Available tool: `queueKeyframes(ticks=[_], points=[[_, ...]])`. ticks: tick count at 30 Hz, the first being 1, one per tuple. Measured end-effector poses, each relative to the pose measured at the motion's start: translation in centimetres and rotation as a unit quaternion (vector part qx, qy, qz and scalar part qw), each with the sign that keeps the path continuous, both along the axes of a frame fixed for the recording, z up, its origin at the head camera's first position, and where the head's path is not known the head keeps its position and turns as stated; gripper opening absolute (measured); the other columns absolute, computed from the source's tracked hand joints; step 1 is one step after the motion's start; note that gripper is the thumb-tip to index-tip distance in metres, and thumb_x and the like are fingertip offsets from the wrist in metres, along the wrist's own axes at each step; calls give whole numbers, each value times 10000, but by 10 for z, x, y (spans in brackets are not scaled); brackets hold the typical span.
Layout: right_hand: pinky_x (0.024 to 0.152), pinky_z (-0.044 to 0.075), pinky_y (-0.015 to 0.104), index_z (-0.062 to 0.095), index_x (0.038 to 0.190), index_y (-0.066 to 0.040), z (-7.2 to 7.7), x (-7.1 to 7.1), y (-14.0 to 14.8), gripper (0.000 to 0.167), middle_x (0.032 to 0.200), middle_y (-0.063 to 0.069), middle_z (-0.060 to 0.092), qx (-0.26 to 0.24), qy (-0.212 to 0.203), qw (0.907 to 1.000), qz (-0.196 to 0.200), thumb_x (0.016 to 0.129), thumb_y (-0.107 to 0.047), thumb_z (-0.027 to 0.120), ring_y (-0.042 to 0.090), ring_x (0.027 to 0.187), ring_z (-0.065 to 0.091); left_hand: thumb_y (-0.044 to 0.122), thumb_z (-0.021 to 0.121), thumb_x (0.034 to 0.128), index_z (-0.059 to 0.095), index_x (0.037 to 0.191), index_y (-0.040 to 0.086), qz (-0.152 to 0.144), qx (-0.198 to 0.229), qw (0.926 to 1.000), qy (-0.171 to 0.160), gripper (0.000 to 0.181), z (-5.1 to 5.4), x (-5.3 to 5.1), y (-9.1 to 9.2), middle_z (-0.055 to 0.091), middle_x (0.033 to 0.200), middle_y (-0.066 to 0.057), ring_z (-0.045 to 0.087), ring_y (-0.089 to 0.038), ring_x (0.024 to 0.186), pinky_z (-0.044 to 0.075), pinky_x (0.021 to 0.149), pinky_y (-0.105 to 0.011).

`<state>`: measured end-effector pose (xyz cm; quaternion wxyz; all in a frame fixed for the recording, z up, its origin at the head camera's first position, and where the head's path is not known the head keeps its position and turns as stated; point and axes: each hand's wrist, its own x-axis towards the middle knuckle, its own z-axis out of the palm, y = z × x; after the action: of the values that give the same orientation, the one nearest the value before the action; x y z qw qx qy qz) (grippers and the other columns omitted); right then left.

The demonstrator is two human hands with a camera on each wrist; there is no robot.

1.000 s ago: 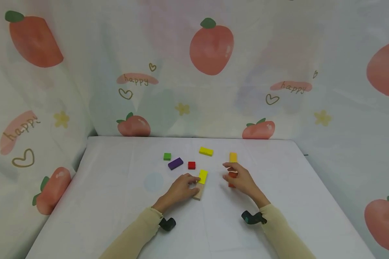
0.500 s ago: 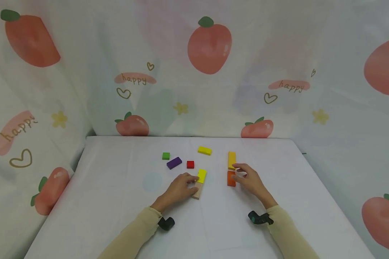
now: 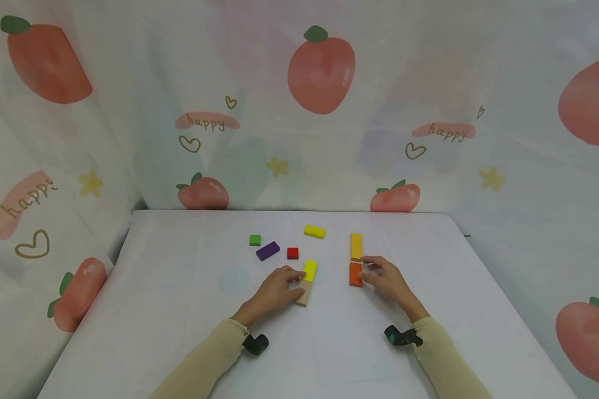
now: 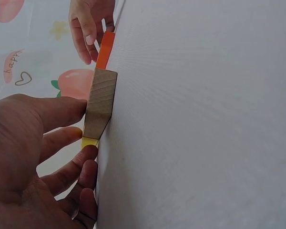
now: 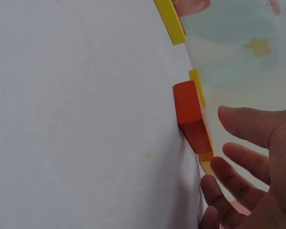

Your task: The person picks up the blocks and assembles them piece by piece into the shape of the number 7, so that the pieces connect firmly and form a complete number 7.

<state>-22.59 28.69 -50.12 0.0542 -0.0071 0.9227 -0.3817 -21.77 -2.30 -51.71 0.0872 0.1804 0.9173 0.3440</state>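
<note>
The left hand point(image 3: 275, 291) rests by two blocks that lie end to end: a plain wooden block point(image 4: 101, 102) under its thumb and a bright yellow block point(image 3: 310, 270) at its index fingertip. In the left wrist view its fingers lie loosely bent along the blocks. The right hand point(image 3: 388, 281) hovers just right of an orange block point(image 5: 190, 112), thumb and fingers spread apart and holding nothing. Beyond the orange block, almost in line with it, lies an amber-yellow block point(image 3: 356, 247). The right wrist view shows a gap between the thumb and the orange block.
Behind the left hand lie a red cube-like block point(image 3: 292, 253), a purple block point(image 3: 268, 251), a small green block point(image 3: 255, 240) and another yellow block point(image 3: 314, 231). They lie on a white-covered table point(image 3: 189, 277), with a fruit-printed cloth point(image 3: 324, 160) standing around it.
The right hand has drawn back to the right from over the orange and amber-yellow blocks, uncovering both. The left hand stays at its blocks. The head view has shifted slightly.
</note>
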Motion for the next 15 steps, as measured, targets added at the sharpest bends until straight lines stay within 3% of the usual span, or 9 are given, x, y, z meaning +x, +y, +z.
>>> queueKeyframes(ticks=[15], points=[[1083, 379, 576, 571, 1347, -73, -10, -7, 1, 499, 1355, 180, 544, 361, -78, 9992, 149, 902, -257, 701, 378, 1254, 476, 240, 726, 887, 658, 1289, 171, -102, 116, 9999, 73, 413, 2, -1, -1, 636, 1071, 17, 565, -142, 1004, 497, 887, -328]])
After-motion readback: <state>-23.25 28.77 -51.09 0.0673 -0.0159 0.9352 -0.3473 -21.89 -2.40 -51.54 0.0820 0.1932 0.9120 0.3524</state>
